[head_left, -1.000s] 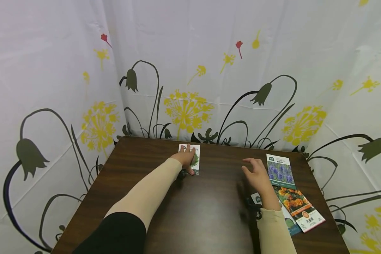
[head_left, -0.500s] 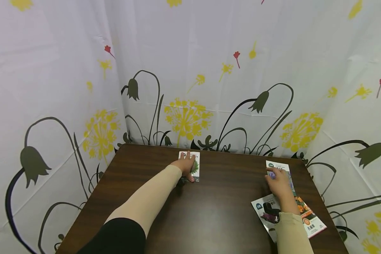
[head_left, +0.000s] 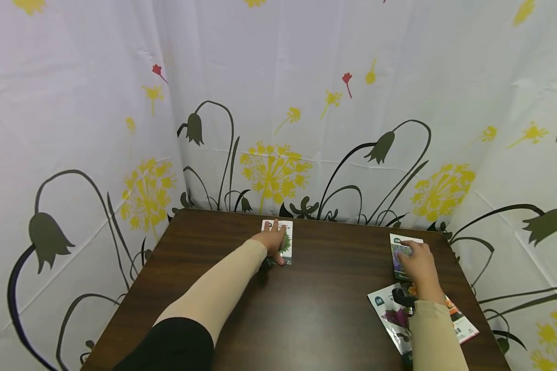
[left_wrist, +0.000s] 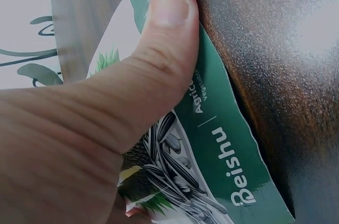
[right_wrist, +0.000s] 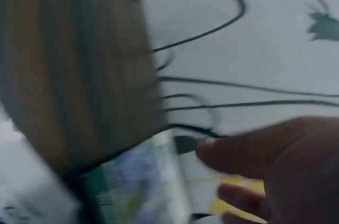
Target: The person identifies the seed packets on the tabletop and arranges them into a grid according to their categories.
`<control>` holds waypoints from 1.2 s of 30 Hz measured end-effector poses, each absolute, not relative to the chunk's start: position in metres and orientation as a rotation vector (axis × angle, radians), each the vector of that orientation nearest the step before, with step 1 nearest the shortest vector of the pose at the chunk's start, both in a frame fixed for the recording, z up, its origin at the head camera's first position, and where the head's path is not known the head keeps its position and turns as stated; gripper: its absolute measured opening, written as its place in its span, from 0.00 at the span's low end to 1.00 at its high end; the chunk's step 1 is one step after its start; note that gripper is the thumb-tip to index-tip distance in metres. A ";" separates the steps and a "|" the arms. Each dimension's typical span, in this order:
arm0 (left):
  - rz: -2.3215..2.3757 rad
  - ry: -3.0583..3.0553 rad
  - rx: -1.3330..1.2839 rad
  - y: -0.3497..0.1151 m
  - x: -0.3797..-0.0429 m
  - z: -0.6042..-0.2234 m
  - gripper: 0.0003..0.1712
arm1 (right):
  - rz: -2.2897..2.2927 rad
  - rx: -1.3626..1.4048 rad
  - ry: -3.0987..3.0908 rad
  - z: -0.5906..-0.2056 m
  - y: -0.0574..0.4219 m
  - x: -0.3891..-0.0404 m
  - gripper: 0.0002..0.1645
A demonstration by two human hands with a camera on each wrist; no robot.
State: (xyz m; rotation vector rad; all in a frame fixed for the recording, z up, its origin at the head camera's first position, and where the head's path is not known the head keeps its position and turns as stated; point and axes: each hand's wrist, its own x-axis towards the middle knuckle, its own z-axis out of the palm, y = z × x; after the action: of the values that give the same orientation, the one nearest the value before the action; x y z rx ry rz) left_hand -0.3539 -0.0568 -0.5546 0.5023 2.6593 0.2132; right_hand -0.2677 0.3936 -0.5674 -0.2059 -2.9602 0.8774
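My left hand (head_left: 270,241) rests spread on a white-and-green seed packet (head_left: 286,246) lying at the table's back edge. Close up in the left wrist view, the thumb (left_wrist: 172,28) lies straight across the packet's green band, beside a picture of striped seeds. My right hand (head_left: 420,265) is over the right side of a seed packet with purple flowers (head_left: 399,256) at the back right. In the blurred right wrist view, the right thumb and fingers (right_wrist: 233,155) stand beside the purple-flower packet (right_wrist: 139,181) with nothing between them; whether the hand touches it cannot be told.
Below the right wrist lie a seed packet picturing something dark purple (head_left: 392,314) and an orange-flower packet (head_left: 464,325), both partly covered by the forearm. The dark wooden table (head_left: 297,314) ends at a white flower-printed curtain (head_left: 278,103).
My right hand moved right from the open table to the purple-flower packet, then shifted slightly further right over it. My left hand stays on its packet. The head view tilted up a little.
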 end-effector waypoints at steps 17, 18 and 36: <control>0.215 2.647 0.501 -0.059 -0.354 -0.550 0.75 | 1.009 -0.114 -3.130 -0.589 0.402 -0.285 0.37; 0.225 2.649 0.503 -0.059 -0.355 -0.550 0.75 | 1.008 -0.093 -3.123 -0.587 0.401 -0.286 0.37; 0.282 2.629 0.497 -0.059 -0.354 -0.552 0.75 | 0.897 -0.004 -3.153 -0.583 0.365 -0.290 0.35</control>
State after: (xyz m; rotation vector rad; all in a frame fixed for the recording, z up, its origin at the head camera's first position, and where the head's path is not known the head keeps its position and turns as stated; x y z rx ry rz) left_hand -0.3543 -0.0588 -0.5517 0.4965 2.6292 0.2816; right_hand -0.2903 0.3653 -0.5833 -0.0043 -3.1527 0.8971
